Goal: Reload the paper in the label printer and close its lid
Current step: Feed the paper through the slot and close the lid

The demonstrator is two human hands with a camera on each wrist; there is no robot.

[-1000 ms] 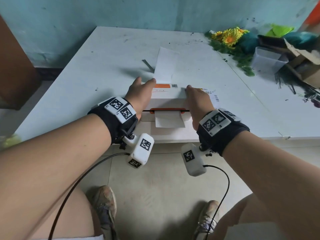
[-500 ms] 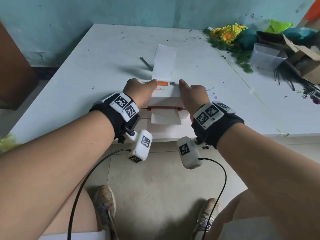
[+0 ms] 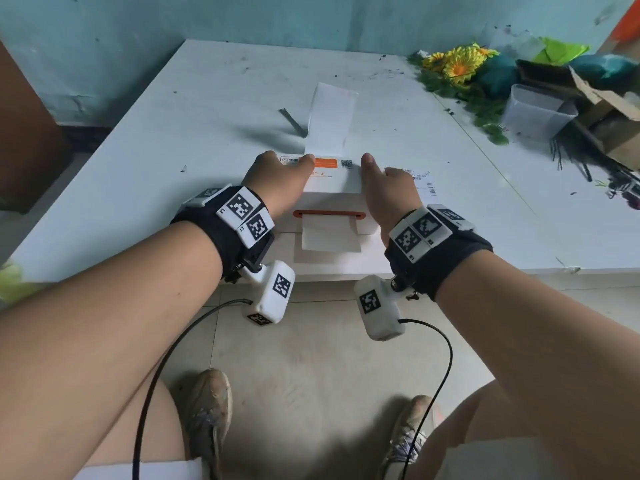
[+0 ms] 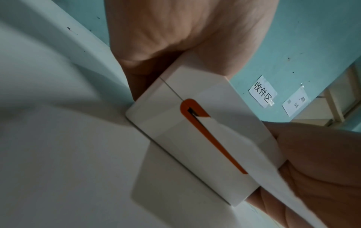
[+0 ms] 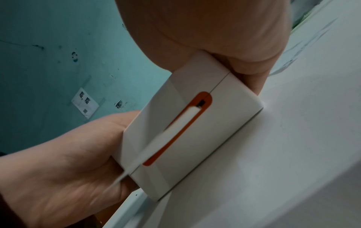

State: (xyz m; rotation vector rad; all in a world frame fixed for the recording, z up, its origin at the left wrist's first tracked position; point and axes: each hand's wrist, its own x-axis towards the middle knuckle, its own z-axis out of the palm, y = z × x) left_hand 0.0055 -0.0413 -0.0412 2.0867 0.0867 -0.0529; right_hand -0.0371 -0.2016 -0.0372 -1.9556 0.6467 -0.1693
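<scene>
A white label printer (image 3: 329,188) with an orange slot (image 3: 329,214) sits near the front edge of the white table (image 3: 138,188). Its lid lies down, with only a thin seam showing (image 4: 171,89). A blank label (image 3: 329,237) sticks out of the slot, and a white paper strip (image 3: 330,119) runs out behind the printer. My left hand (image 3: 277,181) grips the printer's left end, thumb on the lid. My right hand (image 3: 388,192) grips the right end the same way. Both wrist views show a palm over the lid (image 4: 185,30) (image 5: 215,23) and fingers down the side.
A printed label (image 3: 424,183) lies under my right hand. A grey strip (image 3: 292,123) lies beside the paper. At the back right are fake sunflowers (image 3: 457,64), a clear tub (image 3: 536,112) and a cardboard box (image 3: 606,109). The table edge (image 3: 311,271) is just before the printer.
The dark gap under the lid has closed to a thin seam. Both thumbs have slid inward along the lid's top.
</scene>
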